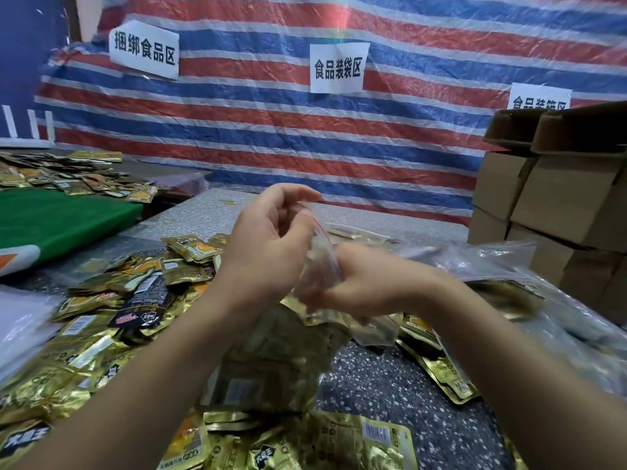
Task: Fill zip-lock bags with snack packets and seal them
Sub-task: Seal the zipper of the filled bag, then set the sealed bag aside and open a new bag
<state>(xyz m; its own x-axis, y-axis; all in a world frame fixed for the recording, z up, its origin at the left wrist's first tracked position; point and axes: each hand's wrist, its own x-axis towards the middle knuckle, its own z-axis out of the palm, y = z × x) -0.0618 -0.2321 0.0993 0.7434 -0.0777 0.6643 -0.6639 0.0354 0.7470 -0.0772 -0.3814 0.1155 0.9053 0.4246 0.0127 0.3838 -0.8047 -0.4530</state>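
Packets (101, 337): gold snack packets heaped across the bottom and lower left of the frame, on a speckled table (400, 385).
Left hand (268, 245): center frame, fingers curled, pinching the bag's red-lined top.
Right hand (356, 286): just right of center, gripping the bag's lower part.
Bag (320, 266): clear zip-lock, held upright between both hands above the packets.
Boxes (556, 205): cardboard, stacked at right edge.
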